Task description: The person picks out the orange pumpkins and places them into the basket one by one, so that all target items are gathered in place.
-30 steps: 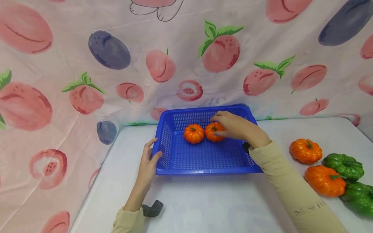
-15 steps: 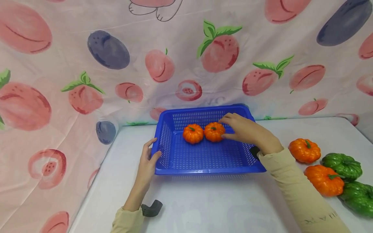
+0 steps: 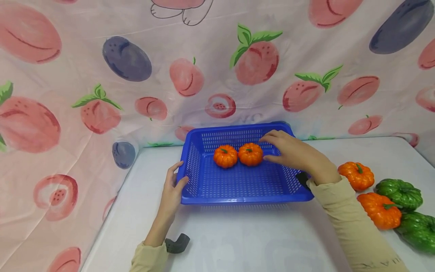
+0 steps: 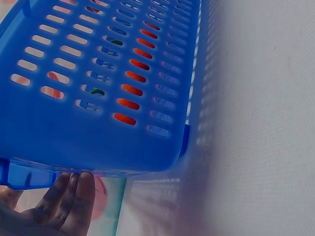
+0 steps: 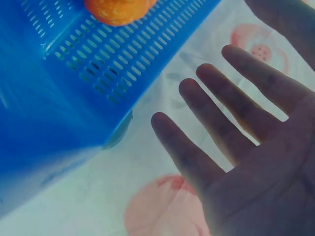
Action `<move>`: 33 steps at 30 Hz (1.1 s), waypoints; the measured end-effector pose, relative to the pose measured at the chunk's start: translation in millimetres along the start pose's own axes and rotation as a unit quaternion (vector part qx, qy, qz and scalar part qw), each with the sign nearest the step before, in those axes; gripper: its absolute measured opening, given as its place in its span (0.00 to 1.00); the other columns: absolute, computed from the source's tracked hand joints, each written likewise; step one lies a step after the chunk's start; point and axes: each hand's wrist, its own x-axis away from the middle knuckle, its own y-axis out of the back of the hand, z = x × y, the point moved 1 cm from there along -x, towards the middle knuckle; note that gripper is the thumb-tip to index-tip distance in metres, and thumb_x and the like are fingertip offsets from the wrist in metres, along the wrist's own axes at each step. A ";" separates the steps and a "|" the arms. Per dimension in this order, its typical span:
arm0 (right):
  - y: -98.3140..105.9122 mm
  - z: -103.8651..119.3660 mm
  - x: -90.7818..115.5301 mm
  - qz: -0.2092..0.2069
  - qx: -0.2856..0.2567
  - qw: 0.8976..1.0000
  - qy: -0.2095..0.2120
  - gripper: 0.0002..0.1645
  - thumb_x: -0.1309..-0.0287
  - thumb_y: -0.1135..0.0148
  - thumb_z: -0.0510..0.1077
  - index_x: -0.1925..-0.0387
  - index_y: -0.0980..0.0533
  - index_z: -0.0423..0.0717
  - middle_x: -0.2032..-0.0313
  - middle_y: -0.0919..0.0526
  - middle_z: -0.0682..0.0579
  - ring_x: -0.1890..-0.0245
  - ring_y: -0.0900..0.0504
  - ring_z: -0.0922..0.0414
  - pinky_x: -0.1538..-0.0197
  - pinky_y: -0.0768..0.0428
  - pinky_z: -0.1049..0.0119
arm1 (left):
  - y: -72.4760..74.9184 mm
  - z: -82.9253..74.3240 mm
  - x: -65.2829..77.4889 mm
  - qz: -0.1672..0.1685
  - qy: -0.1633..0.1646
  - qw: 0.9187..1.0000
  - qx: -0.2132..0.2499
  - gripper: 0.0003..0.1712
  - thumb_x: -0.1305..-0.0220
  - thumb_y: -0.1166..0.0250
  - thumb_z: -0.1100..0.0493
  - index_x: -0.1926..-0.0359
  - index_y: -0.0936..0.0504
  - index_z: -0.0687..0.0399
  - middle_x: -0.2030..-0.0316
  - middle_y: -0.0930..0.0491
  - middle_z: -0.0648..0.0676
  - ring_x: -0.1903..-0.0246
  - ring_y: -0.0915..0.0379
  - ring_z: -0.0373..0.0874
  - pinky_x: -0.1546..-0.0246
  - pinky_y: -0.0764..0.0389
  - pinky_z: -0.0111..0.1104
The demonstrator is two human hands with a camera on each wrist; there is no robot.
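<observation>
A blue plastic basket point(image 3: 238, 200) with slotted walls sits on the white table, and two small orange pumpkins, the left pumpkin point(image 3: 225, 156) and the right pumpkin point(image 3: 250, 154), lie side by side in it. My left hand point(image 3: 172, 192) holds the basket's left rim, thumb on the rim; in the left wrist view its fingers point(image 4: 81, 201) reach under the edge. Over the basket's right part hovers my right hand point(image 3: 289, 151), just right of the right pumpkin, holding nothing. Its fingers point(image 5: 211, 128) are spread and nearly straight in the right wrist view.
On the table to the right are an orange pumpkin point(image 3: 357, 175), a second orange pumpkin point(image 3: 380, 209), a green pumpkin point(image 3: 399, 194) and another green one point(image 3: 418, 230). A fruit-print cloth point(image 3: 217, 75) hangs behind the table.
My right hand has let go of the right pumpkin and drawn back to the right. The pumpkin stays in the basket beside the other. My left hand has kept its place.
</observation>
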 end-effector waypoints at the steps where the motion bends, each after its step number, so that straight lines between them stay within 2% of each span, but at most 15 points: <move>1: 1.3 -0.3 1.7 0.001 -0.001 1.000 -0.002 0.31 0.39 0.32 0.47 0.38 0.27 0.39 0.39 0.27 0.39 0.36 0.31 0.41 0.35 0.32 0.43 | 0.1 -0.1 0.1 0.000 0.000 1.000 -0.001 0.30 0.26 0.50 0.62 0.26 0.42 0.43 0.37 0.30 0.65 0.41 0.30 0.59 0.41 0.32 0.49; 7: 8.3 -0.4 12.3 -0.001 -0.007 1.000 -0.010 0.32 0.38 0.33 0.48 0.37 0.29 0.38 0.38 0.28 0.38 0.36 0.31 0.40 0.35 0.32 0.42 | 0.4 -0.1 -0.1 -0.001 0.000 1.000 0.000 0.30 0.26 0.49 0.62 0.26 0.42 0.43 0.38 0.30 0.65 0.42 0.29 0.58 0.42 0.30 0.47; 18: 14.9 -4.3 28.4 -0.025 -0.006 1.000 -0.005 0.32 0.38 0.34 0.48 0.36 0.29 0.38 0.38 0.29 0.38 0.36 0.32 0.39 0.35 0.33 0.40 | -0.2 -0.1 -0.3 -0.005 -0.004 1.000 -0.002 0.30 0.26 0.49 0.62 0.27 0.41 0.44 0.41 0.28 0.66 0.45 0.28 0.57 0.48 0.29 0.38; 23: 15.6 -11.5 36.4 -0.024 -0.007 0.999 -0.021 0.32 0.38 0.34 0.48 0.36 0.29 0.37 0.36 0.31 0.35 0.34 0.36 0.37 0.34 0.37 0.38 | 0.0 -1.4 -0.2 -0.005 -0.003 1.000 -0.003 0.30 0.27 0.48 0.62 0.27 0.42 0.44 0.41 0.28 0.66 0.45 0.28 0.57 0.46 0.29 0.41; 28: 12.8 -17.7 41.7 -0.028 -0.008 0.999 -0.024 0.32 0.38 0.33 0.49 0.37 0.28 0.37 0.38 0.28 0.35 0.35 0.34 0.37 0.35 0.35 0.38 | 0.3 -1.4 -0.2 -0.005 0.001 1.000 -0.002 0.31 0.26 0.49 0.62 0.26 0.42 0.44 0.39 0.29 0.66 0.43 0.29 0.58 0.42 0.31 0.47; 33: 9.3 -23.9 45.9 -0.030 -0.008 0.999 -0.030 0.32 0.38 0.33 0.49 0.38 0.28 0.37 0.39 0.28 0.36 0.35 0.33 0.37 0.35 0.35 0.38 | -0.2 -0.5 -0.4 -0.006 0.003 1.000 0.003 0.31 0.27 0.49 0.62 0.26 0.42 0.44 0.38 0.29 0.66 0.42 0.29 0.59 0.42 0.31 0.48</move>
